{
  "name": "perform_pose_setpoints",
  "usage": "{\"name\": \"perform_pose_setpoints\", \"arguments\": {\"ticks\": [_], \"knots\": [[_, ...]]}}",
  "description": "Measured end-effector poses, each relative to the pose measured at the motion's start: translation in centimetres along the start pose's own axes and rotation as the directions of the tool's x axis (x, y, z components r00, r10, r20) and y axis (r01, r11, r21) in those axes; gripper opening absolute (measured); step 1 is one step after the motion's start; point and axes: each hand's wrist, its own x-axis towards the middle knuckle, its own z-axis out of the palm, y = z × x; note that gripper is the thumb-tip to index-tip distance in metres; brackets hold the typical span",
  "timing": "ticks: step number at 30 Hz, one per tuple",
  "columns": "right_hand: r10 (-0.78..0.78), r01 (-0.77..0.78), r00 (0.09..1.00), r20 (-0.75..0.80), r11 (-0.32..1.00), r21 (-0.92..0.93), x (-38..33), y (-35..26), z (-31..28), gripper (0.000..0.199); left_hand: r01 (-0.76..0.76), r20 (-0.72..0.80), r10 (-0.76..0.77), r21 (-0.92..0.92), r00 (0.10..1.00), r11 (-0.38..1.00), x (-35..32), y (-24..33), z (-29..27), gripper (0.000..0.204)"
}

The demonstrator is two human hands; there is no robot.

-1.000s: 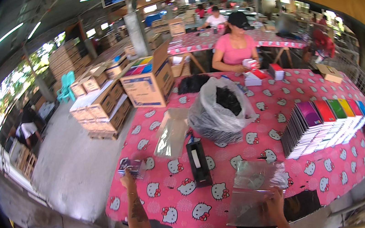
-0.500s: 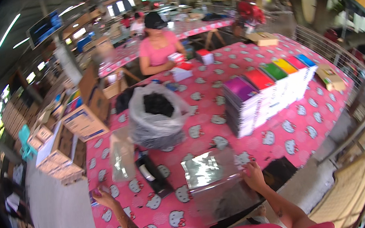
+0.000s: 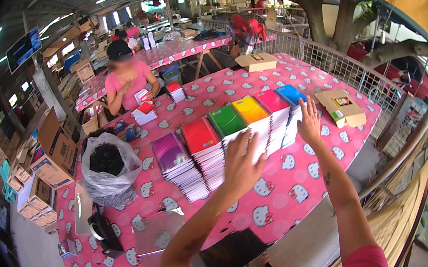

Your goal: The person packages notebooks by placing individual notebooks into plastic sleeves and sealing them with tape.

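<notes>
Several tall stacks of spiral notebooks stand in a row on the table, with purple point(image 3: 170, 149), red point(image 3: 200, 134), green point(image 3: 227, 119), yellow point(image 3: 250, 109), pink point(image 3: 272, 100) and blue point(image 3: 290, 93) covers on top. My left hand point(image 3: 242, 161) is open, fingers spread, in front of the green and yellow stacks; whether it touches them I cannot tell. Fingers stretched upward, my right hand point(image 3: 309, 122) is open beside the blue stack and holds nothing. Clear plastic sheets point(image 3: 156, 230) lie near the front edge, partly behind my left forearm.
A plastic bag with black contents point(image 3: 107, 161) and a black tape dispenser point(image 3: 104, 234) are at the left. Cardboard pieces point(image 3: 341, 107) lie right of the stacks. Across the table point(image 3: 282, 200), a person in pink point(image 3: 128, 80) handles small notebooks. A wire fence point(image 3: 334, 61) borders the right.
My left hand has left the table's left edge and my right hand the plastic sheets; both are now up at the notebook stacks. The view has turned rightward.
</notes>
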Motion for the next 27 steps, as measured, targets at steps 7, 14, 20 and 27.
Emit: {"name": "perform_pose_setpoints", "arguments": {"ticks": [7,14,20,27], "knots": [[-0.258,0.317,0.940,-0.224,0.903,0.291,2.1,3.8,-2.5,0.028,-0.057,0.154,-0.009,0.415,0.988,0.908,10.7,-5.2,15.4,0.041],[-0.469,0.357,0.882,0.057,0.741,0.569,-20.7,1.4,-3.8,0.019,-0.193,-0.101,0.205,0.113,0.974,0.975,12.7,3.0,7.9,0.034],[-0.257,-0.183,0.873,0.413,0.613,0.768,-21.8,-2.8,-1.5,0.030,0.236,0.256,-0.241,0.052,0.936,0.970,-1.1,5.9,5.0,0.021],[-0.441,0.446,0.891,-0.109,0.802,0.397,-0.2,-8.1,-0.8,0.044,0.379,0.351,-0.435,0.219,0.829,0.899,-9.7,3.2,12.3,0.033]]}}
